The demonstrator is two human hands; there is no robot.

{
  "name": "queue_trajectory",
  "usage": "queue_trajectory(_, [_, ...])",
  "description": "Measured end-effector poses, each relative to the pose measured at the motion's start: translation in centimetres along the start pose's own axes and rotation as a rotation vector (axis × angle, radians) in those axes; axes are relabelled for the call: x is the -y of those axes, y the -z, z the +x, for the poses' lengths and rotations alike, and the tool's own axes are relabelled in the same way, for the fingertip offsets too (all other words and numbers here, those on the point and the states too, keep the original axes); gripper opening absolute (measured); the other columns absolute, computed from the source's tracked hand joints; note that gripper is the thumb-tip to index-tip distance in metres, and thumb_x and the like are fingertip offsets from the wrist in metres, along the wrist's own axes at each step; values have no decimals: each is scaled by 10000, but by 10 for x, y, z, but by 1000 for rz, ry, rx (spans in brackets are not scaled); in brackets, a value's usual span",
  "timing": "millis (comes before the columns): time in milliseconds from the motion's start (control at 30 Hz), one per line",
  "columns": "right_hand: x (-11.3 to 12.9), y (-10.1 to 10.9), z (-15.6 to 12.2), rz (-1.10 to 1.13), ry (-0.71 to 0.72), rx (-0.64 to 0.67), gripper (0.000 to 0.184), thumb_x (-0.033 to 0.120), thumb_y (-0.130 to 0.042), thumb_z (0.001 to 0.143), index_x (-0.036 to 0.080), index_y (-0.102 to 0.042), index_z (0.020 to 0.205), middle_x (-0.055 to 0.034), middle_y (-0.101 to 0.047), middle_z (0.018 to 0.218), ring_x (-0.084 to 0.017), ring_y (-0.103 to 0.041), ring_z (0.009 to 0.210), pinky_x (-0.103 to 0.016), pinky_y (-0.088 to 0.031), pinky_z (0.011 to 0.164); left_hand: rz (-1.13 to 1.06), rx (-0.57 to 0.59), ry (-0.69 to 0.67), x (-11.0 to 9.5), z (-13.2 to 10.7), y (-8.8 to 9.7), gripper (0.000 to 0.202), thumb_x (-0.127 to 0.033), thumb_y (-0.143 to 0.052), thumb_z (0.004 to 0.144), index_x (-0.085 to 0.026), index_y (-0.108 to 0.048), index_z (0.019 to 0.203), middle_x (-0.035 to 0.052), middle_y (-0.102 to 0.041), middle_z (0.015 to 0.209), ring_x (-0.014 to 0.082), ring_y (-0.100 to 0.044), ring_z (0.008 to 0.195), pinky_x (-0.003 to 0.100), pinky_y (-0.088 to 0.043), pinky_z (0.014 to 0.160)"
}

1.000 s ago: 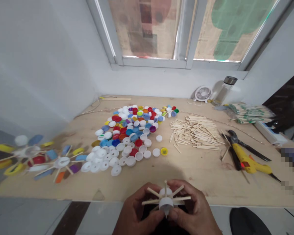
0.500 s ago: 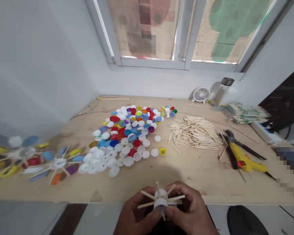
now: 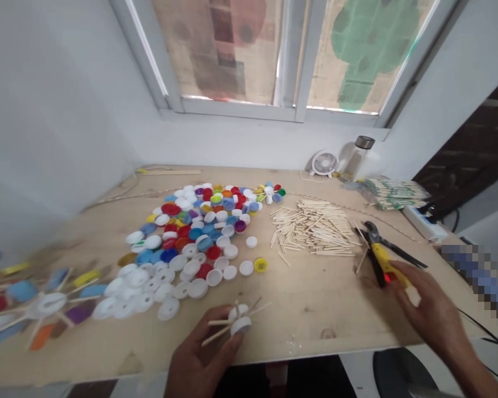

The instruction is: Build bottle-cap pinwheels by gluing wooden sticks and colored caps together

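Note:
My left hand (image 3: 201,351) pinches a wheel-like piece made of two white bottle caps (image 3: 241,325) with thin wooden sticks poking out around it, just above the table's front edge. At the right, my right hand (image 3: 429,309) closes around the handle of a yellow glue gun (image 3: 382,255), whose red light glows beside the fingers. The gun still lies by black-handled pliers (image 3: 402,251). To the left of my left hand spreads a pile of coloured and white bottle caps (image 3: 191,260). A heap of short wooden sticks (image 3: 315,226) lies between the caps and the gun.
Finished-looking stick-and-cap wheels (image 3: 52,304) stand at the left, with a smaller one (image 3: 268,192) behind the pile. Along the back are a small white fan (image 3: 324,163), a glass bottle (image 3: 357,160), bagged sticks (image 3: 394,192) and a white power strip (image 3: 423,222). A cable trails at right.
My right hand has let go of the cap-and-stick piece and reached right to the glue gun. My left hand keeps the piece alone. The view has turned to the right.

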State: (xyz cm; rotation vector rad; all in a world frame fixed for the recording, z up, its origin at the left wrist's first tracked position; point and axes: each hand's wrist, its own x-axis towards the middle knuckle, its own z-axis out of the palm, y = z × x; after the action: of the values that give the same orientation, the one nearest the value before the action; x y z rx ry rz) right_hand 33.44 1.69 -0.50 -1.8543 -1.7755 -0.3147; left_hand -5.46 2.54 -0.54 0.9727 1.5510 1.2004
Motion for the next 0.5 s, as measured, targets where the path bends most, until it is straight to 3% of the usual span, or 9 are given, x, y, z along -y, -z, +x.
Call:
queue_trajectory(100, [-58, -2, -1, -150, 147, 89, 341, 331, -462, 849, 180, -629, 1106, -149, -652, 1154, -324, -635, 1016, -464, -474, 903, -57, -17, 12, -6, 1, -5, 391, -463, -812, 531, -209, -693, 803, 46, -765, 844, 266, -709, 835, 324, -553, 786])
queue_trajectory(200, [-88, -9, -3, -233, 177, 207, 371, 269, -493, 831, 173, -606, 1171, -171, -642, 1184, -346, -637, 1020, -445, -474, 885, -79, -22, 37, -8, 3, -6, 388, -425, -815, 539, -200, -695, 831, 47, -767, 814, 251, -711, 803, 313, -552, 767])
queue_trajectory(367, [-99, -13, 5, -196, 258, 224, 473, 248, -504, 802, 169, -561, 1265, -188, -598, 1258, -343, -642, 1025, -423, -503, 826, -123, -33, 47, -10, 6, -7, 395, -424, -817, 535, -195, -684, 828, 55, -767, 799, 263, -710, 828, 329, -552, 778])
queue_trajectory(500, [-93, -10, 17, -174, 264, 234, 416, 200, -490, 766, 221, -621, 1161, -177, -619, 1224, -331, -648, 1005, -438, -494, 768, -131, -35, 31, -11, 6, -8, 379, -440, -810, 541, -192, -683, 798, 57, -768, 813, 260, -712, 830, 326, -554, 778])
